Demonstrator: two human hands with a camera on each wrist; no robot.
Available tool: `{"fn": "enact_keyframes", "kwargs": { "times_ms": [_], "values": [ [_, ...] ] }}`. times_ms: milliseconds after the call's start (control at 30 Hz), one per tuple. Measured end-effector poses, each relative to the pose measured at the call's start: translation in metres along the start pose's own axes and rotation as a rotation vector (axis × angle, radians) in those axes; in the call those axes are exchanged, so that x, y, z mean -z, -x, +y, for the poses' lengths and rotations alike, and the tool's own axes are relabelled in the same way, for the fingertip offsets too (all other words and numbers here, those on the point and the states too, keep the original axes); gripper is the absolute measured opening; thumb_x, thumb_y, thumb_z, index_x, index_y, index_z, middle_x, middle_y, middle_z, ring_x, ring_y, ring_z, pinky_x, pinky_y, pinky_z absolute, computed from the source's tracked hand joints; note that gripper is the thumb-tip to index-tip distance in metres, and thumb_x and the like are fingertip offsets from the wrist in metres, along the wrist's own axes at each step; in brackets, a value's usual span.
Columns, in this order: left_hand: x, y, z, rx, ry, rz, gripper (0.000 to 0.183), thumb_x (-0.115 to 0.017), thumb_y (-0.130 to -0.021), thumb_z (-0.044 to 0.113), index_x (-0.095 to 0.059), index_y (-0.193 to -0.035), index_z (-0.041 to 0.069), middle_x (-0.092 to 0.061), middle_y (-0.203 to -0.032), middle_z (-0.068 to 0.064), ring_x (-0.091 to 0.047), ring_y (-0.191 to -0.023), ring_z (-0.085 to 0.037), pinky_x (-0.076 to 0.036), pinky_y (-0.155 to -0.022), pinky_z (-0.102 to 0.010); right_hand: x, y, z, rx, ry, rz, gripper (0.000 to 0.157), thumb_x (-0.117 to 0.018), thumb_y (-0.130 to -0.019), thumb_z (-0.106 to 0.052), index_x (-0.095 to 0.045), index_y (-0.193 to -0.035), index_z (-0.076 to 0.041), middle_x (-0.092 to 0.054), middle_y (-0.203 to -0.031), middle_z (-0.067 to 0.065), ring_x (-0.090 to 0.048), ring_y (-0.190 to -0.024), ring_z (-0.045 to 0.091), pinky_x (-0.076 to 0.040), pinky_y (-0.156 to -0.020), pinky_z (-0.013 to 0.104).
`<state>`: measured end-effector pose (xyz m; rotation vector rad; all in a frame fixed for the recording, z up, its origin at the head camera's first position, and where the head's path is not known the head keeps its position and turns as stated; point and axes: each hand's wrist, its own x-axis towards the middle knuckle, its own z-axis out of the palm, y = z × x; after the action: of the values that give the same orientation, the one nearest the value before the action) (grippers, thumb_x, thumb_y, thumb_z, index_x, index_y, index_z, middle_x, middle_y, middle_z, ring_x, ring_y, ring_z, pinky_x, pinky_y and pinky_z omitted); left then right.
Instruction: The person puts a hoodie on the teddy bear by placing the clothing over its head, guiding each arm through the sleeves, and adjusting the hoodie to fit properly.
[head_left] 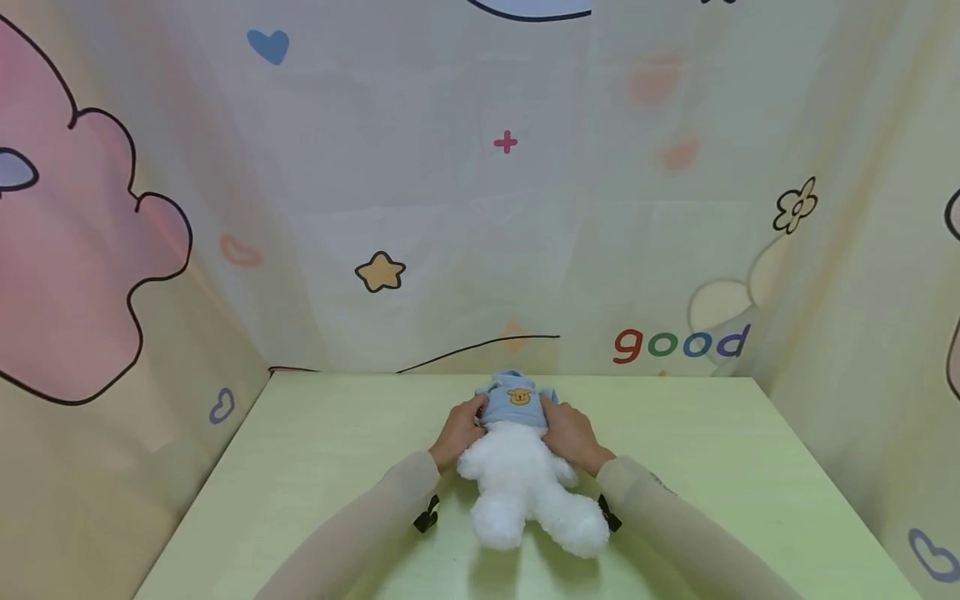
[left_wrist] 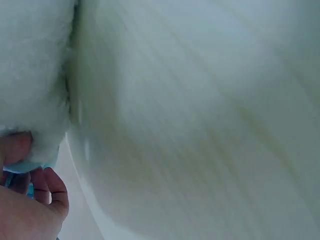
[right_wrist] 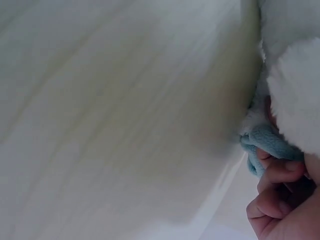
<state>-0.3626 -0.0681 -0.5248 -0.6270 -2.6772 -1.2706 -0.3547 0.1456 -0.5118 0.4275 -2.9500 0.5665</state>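
A soft white toy (head_left: 517, 467) lies between the two hands, over the desk (head_left: 337, 433). Its fur is fluffy and thick. It has a chubby body and two fat, round legs that spread out on the near side of the hands. A little blue shirt (head_left: 513, 417) is at the far end of the toy, right between the hands. The cloth looks soft, and a small brown bear face (head_left: 520, 397) is on it.

The left hand (head_left: 459, 435) pinches one side of the blue shirt, thumb on top and fingers curled. The right hand (head_left: 572, 435) grips the other side, with bent fingers in the blue cloth. Both touch the white fur too.

The desk is flat, smooth and pale green. Beyond the hands hangs a thin cloth sheet (head_left: 435, 167) with a yellow star (head_left: 380, 272) and bright letters (head_left: 681, 343).
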Motion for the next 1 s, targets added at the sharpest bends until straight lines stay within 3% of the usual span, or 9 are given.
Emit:
{"fn": "enact_keyframes", "kwargs": {
  "times_ms": [167,433,533,700,767,867,1000],
  "values": [
    [0.0,0.001,-0.002,-0.01,-0.051,-0.001,0.022,-0.057,-0.075,-0.008,-0.042,-0.082,0.007,-0.04,-0.068,0.001,-0.039,-0.064,-0.013,-0.03,-0.06,-0.021,0.002,-0.002,-0.003,-0.004,0.007,-0.009,0.058,-0.057,-0.083,-0.009,-0.04,-0.139,-0.001,-0.064,-0.115,0.021,-0.064,-0.092,0.035,-0.051,-0.07,0.044],
    [-0.008,0.003,-0.002,-0.022,-0.297,0.008,0.02,-0.057,-0.085,0.009,-0.045,-0.101,0.011,-0.059,-0.076,-0.008,-0.052,-0.061,-0.019,-0.037,-0.056,-0.029,0.004,-0.002,-0.004,0.034,0.042,0.03,0.053,-0.057,-0.083,-0.005,-0.045,-0.135,0.0,-0.067,-0.102,0.021,-0.065,-0.081,0.033,-0.05,-0.06,0.039],
    [-0.006,0.004,0.004,-0.004,-0.319,0.029,0.027,-0.058,-0.085,0.01,-0.048,-0.11,0.009,-0.063,-0.08,-0.012,-0.058,-0.065,-0.024,-0.042,-0.056,-0.033,0.003,-0.003,-0.004,0.055,0.051,0.072,0.051,-0.058,-0.081,-0.005,-0.049,-0.13,-0.001,-0.068,-0.09,0.018,-0.063,-0.069,0.028,-0.046,-0.052,0.036],
    [-0.001,0.008,0.012,0.025,-0.294,0.043,0.036,-0.06,-0.085,0.008,-0.051,-0.119,0.006,-0.067,-0.1,-0.017,-0.065,-0.085,-0.033,-0.05,-0.068,-0.042,0.0,-0.005,-0.002,0.078,0.06,0.128,0.039,-0.059,-0.078,-0.005,-0.053,-0.117,-0.007,-0.065,-0.073,0.012,-0.056,-0.054,0.022,-0.038,-0.044,0.031],
    [0.003,0.009,0.013,0.037,-0.275,0.012,0.028,-0.06,-0.085,0.008,-0.052,-0.112,0.006,-0.066,-0.098,-0.014,-0.064,-0.085,-0.03,-0.05,-0.069,-0.039,0.0,-0.006,-0.001,0.083,0.05,0.1,0.039,-0.059,-0.079,-0.005,-0.053,-0.118,-0.006,-0.067,-0.079,0.013,-0.06,-0.059,0.024,-0.041,-0.047,0.032],
    [0.01,0.007,0.011,0.049,-0.209,-0.076,0.014,-0.059,-0.085,0.006,-0.049,-0.095,0.006,-0.058,-0.081,-0.008,-0.056,-0.072,-0.02,-0.042,-0.062,-0.029,0.003,-0.007,0.003,0.095,0.009,-0.007,0.04,-0.06,-0.081,-0.006,-0.052,-0.12,-0.004,-0.068,-0.091,0.015,-0.064,-0.071,0.027,-0.048,-0.056,0.034],
    [0.023,0.003,0.005,0.07,-0.095,-0.192,0.014,-0.059,-0.084,0.004,-0.045,-0.087,0.005,-0.045,-0.072,-0.002,-0.041,-0.063,-0.014,-0.033,-0.059,-0.023,0.015,-0.007,0.006,0.125,-0.04,-0.158,0.03,-0.059,-0.083,-0.012,-0.051,-0.112,-0.005,-0.065,-0.093,0.013,-0.062,-0.077,0.024,-0.047,-0.064,0.033]
  ]
}}
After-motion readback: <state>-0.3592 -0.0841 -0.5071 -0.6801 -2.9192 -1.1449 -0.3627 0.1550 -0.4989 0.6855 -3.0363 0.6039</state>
